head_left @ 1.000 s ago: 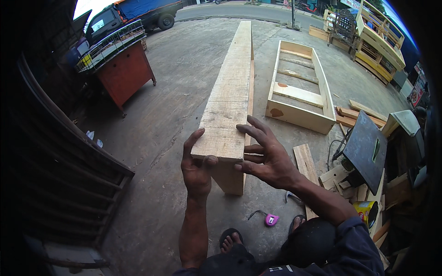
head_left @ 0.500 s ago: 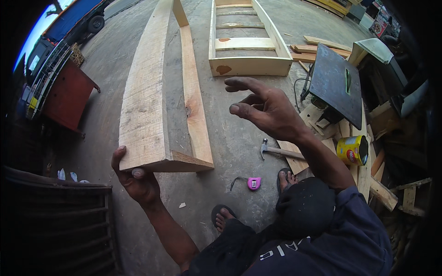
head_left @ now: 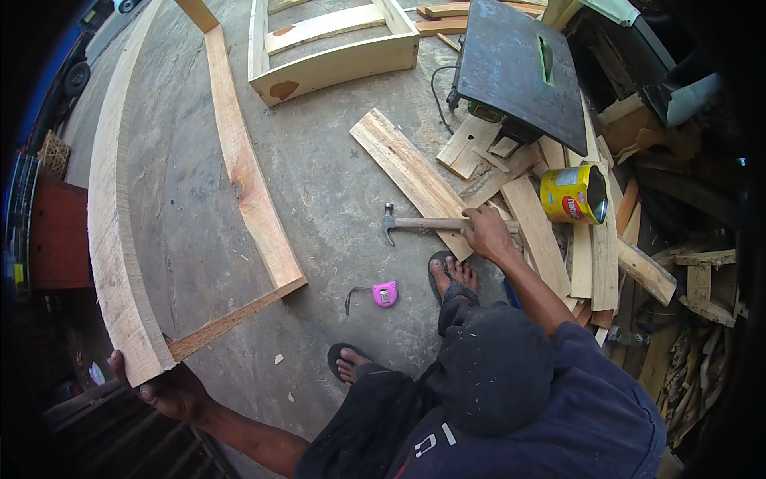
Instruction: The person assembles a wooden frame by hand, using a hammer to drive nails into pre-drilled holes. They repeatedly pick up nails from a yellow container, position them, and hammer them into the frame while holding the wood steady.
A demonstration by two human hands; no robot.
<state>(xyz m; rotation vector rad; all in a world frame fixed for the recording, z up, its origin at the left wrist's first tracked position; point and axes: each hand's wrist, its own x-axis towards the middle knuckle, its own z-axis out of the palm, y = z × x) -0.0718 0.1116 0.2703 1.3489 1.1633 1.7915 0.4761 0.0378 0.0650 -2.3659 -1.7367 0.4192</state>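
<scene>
My left hand (head_left: 169,393) grips the near corner of a long, rough-sawn board (head_left: 116,215), which forms one side of a wooden frame. A second long board (head_left: 243,176) lies parallel to it, and a short end piece (head_left: 231,321) joins the two. On the right, my right hand (head_left: 487,231) is closed round the handle of a claw hammer (head_left: 423,223). The hammer rests across a loose plank (head_left: 411,176), its head pointing left over the concrete. Between my feet and the frame sits a pink tape measure (head_left: 384,294) with a dark wrist strap.
Another wooden frame (head_left: 335,68) lies farther off. To the right stand a table saw (head_left: 523,76) with a dark top and a yellow can (head_left: 570,194) among wood offcuts (head_left: 535,235). A dark slatted grate (head_left: 152,447) is at lower left, a red cart (head_left: 60,239) beyond it.
My right hand has come down from the air onto the hammer's handle. The view has swung right, while my left hand keeps its hold on the board's corner.
</scene>
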